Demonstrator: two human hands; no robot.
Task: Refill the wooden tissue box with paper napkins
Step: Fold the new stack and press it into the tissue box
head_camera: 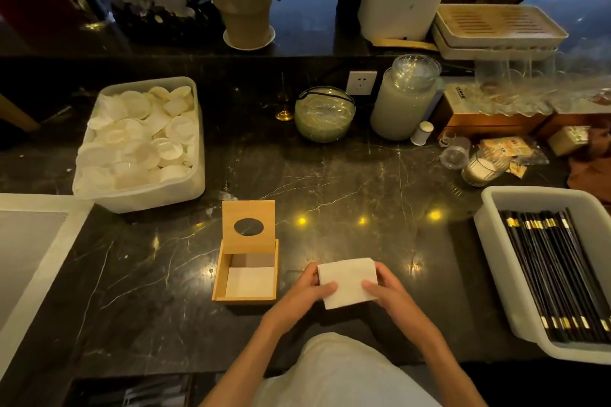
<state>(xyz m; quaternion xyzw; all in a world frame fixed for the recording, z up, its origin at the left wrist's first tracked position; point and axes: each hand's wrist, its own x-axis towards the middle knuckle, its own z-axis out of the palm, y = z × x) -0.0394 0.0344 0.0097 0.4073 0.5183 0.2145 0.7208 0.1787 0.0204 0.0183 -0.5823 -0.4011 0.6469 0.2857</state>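
Observation:
A square wooden tissue box (pixel 218 277) stands open on the dark marble counter, its lid (pixel 248 213) with a round hole tilted up at the back. A few white napkins (pixel 251 281) lie flat inside it. Just right of the box, a folded stack of white paper napkins (pixel 347 277) is held above the counter. My left hand (pixel 312 291) grips its left edge and my right hand (pixel 383 291) grips its right edge, thumbs on top.
A plastic bin of round white pads (pixel 139 139) sits at the back left. A white tub of black chopsticks (pixel 549 271) is at the right. Glass jars (pixel 403 99), a glass bowl (pixel 324 114) and cups line the back. A white-edged tray (pixel 43 241) lies at the far left.

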